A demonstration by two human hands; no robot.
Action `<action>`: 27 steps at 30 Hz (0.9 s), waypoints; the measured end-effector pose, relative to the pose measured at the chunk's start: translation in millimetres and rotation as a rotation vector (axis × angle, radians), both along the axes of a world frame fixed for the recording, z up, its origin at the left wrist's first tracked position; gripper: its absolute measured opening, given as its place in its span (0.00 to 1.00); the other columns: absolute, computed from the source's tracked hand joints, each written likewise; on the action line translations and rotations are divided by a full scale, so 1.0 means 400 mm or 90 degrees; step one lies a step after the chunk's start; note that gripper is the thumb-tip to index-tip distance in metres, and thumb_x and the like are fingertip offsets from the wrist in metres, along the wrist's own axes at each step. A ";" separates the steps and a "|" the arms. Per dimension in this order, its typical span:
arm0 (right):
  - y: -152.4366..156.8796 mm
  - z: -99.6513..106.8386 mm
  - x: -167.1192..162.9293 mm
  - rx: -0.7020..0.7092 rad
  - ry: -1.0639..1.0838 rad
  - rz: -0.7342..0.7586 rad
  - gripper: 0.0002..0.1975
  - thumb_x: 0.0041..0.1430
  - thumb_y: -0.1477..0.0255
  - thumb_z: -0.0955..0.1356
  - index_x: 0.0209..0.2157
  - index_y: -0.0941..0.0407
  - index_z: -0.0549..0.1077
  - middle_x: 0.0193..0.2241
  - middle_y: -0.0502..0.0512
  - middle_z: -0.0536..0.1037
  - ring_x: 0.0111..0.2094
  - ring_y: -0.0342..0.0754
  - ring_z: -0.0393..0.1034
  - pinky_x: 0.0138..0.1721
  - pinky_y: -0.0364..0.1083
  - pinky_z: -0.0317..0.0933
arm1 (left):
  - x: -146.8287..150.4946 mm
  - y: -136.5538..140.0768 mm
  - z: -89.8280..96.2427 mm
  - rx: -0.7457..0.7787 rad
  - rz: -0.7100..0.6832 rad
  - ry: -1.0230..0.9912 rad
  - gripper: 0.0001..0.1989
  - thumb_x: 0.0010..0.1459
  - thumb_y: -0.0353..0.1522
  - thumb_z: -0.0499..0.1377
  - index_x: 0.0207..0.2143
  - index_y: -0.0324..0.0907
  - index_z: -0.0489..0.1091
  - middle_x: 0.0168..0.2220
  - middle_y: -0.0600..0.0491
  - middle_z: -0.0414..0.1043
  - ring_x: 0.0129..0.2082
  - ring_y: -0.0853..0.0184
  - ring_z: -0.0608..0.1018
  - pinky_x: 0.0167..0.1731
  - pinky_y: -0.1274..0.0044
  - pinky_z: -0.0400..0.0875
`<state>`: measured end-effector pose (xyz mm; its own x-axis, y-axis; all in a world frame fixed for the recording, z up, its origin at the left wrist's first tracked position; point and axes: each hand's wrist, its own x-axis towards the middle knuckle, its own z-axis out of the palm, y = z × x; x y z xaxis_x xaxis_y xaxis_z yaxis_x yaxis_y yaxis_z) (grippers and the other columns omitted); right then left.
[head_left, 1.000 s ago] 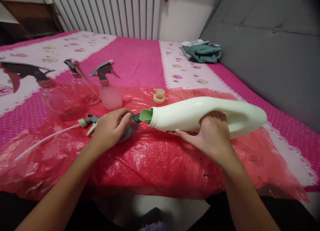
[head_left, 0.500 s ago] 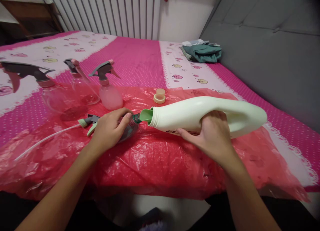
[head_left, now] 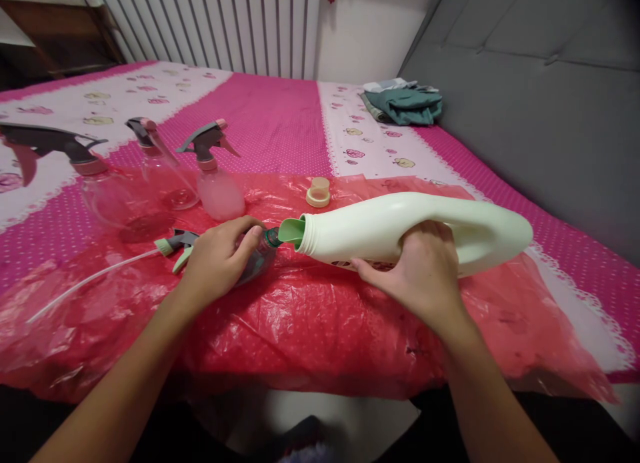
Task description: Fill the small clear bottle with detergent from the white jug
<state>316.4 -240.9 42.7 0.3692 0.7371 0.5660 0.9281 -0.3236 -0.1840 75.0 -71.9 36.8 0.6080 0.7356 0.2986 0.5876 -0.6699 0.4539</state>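
My left hand (head_left: 225, 256) is wrapped round a clear spray bottle (head_left: 257, 259) with its head off, tilted so its neck points right. Through its handle, my right hand (head_left: 425, 263) grips a large pale green jug (head_left: 370, 229), which lies nearly on its side. The jug's green pour spout (head_left: 291, 231) meets the mouth of the spray bottle; whether liquid flows I cannot tell. Just left of my left hand lies a green and grey spray head (head_left: 175, 246) with a long white tube. Behind the spout sits a cream cap (head_left: 319, 192).
Three spray bottles with pink and grey heads stand at the left, one (head_left: 220, 193) holding cloudy liquid. A red plastic sheet (head_left: 310, 336) covers the near part of the bed (head_left: 275, 116). Folded clothes (head_left: 407, 105) lie by the grey headboard (head_left: 530, 103).
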 end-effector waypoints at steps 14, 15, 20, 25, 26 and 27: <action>-0.009 0.013 0.006 -0.051 -0.017 0.022 0.33 0.48 0.53 0.71 0.48 0.63 0.73 0.43 0.68 0.77 0.49 0.68 0.71 0.53 0.63 0.62 | -0.002 0.000 -0.003 0.002 0.001 0.000 0.25 0.68 0.47 0.44 0.40 0.43 0.75 0.35 0.50 0.79 0.35 0.59 0.78 0.36 0.71 0.63; -0.009 0.014 0.004 -0.047 -0.019 0.020 0.32 0.48 0.53 0.71 0.48 0.63 0.73 0.43 0.68 0.77 0.49 0.68 0.71 0.54 0.63 0.62 | -0.002 0.000 -0.003 0.002 0.001 0.000 0.25 0.68 0.47 0.44 0.40 0.43 0.75 0.35 0.50 0.79 0.35 0.59 0.78 0.36 0.71 0.63; -0.006 0.009 -0.004 -0.031 -0.017 0.001 0.31 0.47 0.53 0.71 0.46 0.62 0.73 0.41 0.67 0.77 0.48 0.67 0.71 0.54 0.63 0.61 | -0.001 0.002 -0.002 0.000 0.001 0.003 0.24 0.68 0.47 0.44 0.40 0.43 0.74 0.35 0.50 0.78 0.35 0.59 0.78 0.36 0.71 0.63; -0.003 0.006 -0.008 -0.025 -0.009 -0.013 0.30 0.46 0.52 0.71 0.44 0.61 0.73 0.39 0.66 0.77 0.47 0.68 0.71 0.53 0.64 0.61 | 0.002 0.002 -0.004 -0.002 0.000 -0.002 0.24 0.68 0.47 0.44 0.39 0.43 0.74 0.35 0.51 0.78 0.35 0.60 0.78 0.35 0.72 0.63; -0.003 0.006 -0.009 -0.023 -0.007 -0.015 0.30 0.46 0.52 0.71 0.43 0.60 0.73 0.39 0.66 0.77 0.47 0.68 0.71 0.53 0.64 0.61 | 0.002 0.001 -0.004 -0.001 0.000 -0.004 0.24 0.68 0.47 0.44 0.39 0.43 0.74 0.35 0.51 0.78 0.35 0.60 0.78 0.35 0.72 0.63; -0.003 0.006 -0.010 -0.021 -0.005 -0.016 0.29 0.46 0.52 0.71 0.43 0.60 0.72 0.38 0.65 0.77 0.46 0.67 0.71 0.53 0.64 0.61 | 0.001 0.001 -0.003 0.000 0.001 -0.004 0.24 0.68 0.47 0.44 0.38 0.43 0.74 0.35 0.51 0.78 0.35 0.60 0.78 0.35 0.71 0.63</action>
